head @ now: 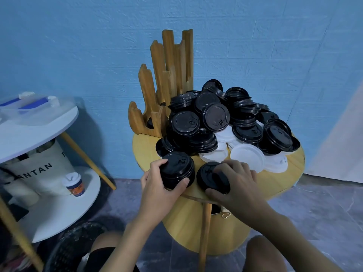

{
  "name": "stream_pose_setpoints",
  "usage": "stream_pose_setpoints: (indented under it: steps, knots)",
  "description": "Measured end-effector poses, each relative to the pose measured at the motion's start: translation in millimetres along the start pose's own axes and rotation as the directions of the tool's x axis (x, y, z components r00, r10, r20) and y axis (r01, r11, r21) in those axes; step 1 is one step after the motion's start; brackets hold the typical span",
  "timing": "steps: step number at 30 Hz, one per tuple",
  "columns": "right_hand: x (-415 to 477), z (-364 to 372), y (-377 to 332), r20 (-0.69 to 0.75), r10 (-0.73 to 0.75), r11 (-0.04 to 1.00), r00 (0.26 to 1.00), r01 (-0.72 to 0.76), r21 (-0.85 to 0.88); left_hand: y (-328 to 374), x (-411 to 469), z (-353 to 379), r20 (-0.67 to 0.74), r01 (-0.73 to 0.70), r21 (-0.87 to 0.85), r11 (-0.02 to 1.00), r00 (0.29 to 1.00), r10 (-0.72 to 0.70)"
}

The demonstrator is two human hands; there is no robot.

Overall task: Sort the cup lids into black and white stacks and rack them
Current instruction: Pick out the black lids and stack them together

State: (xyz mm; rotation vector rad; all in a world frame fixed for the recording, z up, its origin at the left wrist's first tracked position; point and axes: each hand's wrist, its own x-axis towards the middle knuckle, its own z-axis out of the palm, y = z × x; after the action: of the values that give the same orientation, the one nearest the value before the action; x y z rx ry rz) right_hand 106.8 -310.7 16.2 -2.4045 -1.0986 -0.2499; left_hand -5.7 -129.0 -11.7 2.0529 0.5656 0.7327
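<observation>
A heap of black lids (216, 116) covers the round wooden table (145, 146), with white lids (247, 157) lying at its front right. A tall wooden lid rack (167, 79) stands at the back left of the table. My left hand (159, 181) grips a stack of black lids (177, 167) at the front edge. Just to the right, my right hand (237, 179) presses down on a second, lower stack of black lids (208, 175).
A white two-tier side table (39, 122) stands to the left, with a paper cup (74, 184) and a canvas bag (39, 169) on its lower shelf. A blue wall lies behind. My knees show at the bottom, above a grey floor.
</observation>
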Motion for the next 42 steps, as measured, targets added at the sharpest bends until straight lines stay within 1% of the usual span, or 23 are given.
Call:
stream_pose_setpoints:
  steps: [3, 5, 7, 11, 13, 15, 20, 21, 22, 24, 26, 28, 31, 33, 37, 42]
  knots:
    - [4, -8, -9, -0.175, 0.044, 0.981, 0.984, -0.010, 0.192, 0, 1, 2, -0.010, 0.007, -0.026, 1.000, 1.000, -0.007]
    - [13, -15, -20, -0.170, 0.023, 0.949, 0.985, 0.033, 0.315, 1, 1, 3, -0.010, 0.010, -0.025, 1.000, 1.000, -0.010]
    - [27, -17, -33, -0.115, -0.052, 0.942, 0.992, 0.087, 0.323, 0, 1, 3, -0.007, 0.002, -0.008, 1.000, 1.000, -0.002]
    - [51, -12, -53, -0.002, -0.156, 0.947, 0.988, 0.150, 0.285, 3, 3, 2, 0.003, 0.011, -0.015, 1.000, 1.000, -0.011]
    - [56, -9, -56, 0.061, -0.202, 0.956, 0.977, 0.184, 0.230, 3, 5, 3, -0.002, 0.007, -0.038, 0.999, 1.000, -0.007]
    - [58, -7, -55, 0.116, -0.220, 0.961, 0.969, 0.194, 0.199, 0, 7, 4, -0.013, -0.008, -0.034, 0.999, 1.000, 0.008]
    - [60, 1, -53, 0.144, -0.271, 0.954, 0.952, 0.245, 0.175, 0, 5, 2, -0.002, -0.061, 0.042, 0.997, 0.998, 0.061]
    - [62, 1, -52, 0.123, -0.277, 0.952, 0.953, 0.255, 0.169, 1, 4, 1, 0.006, -0.071, 0.048, 0.996, 0.997, 0.071]
    - [64, 0, -51, 0.069, -0.270, 0.952, 0.960, 0.256, 0.166, 2, 4, 0, 0.012, -0.075, 0.049, 0.996, 0.997, 0.074]
    - [73, -5, -45, -0.120, -0.203, 0.962, 0.972, 0.221, 0.163, 4, 4, -1, 0.014, -0.061, 0.057, 0.996, 0.998, 0.061]
    - [88, -13, -35, -0.284, -0.098, 0.985, 0.954, 0.133, 0.107, 4, 4, -1, 0.020, -0.047, 0.065, 0.997, 0.999, 0.046]
    - [107, -19, -23, -0.354, -0.022, 1.000, 0.935, 0.019, -0.012, 4, 4, 0, 0.018, -0.044, 0.060, 0.997, 0.999, 0.043]
    - [131, -24, -7, -0.333, 0.054, 0.987, 0.941, -0.102, -0.126, 2, 3, 2, -0.007, -0.065, 0.061, 0.996, 0.998, 0.066]
    - [142, -25, -1, -0.299, 0.075, 0.975, 0.951, -0.133, -0.177, 0, 4, 2, -0.018, -0.061, 0.055, 0.997, 0.998, 0.062]
    - [155, -25, 6, -0.247, 0.032, 0.949, 0.969, -0.107, -0.295, -2, 6, 1, 0.006, -0.021, 0.061, 0.998, 1.000, 0.020]
    - [158, -22, 7, -0.225, 0.025, 0.938, 0.974, -0.101, -0.331, -2, 7, 2, 0.013, 0.001, 0.062, 0.998, 1.000, -0.002]
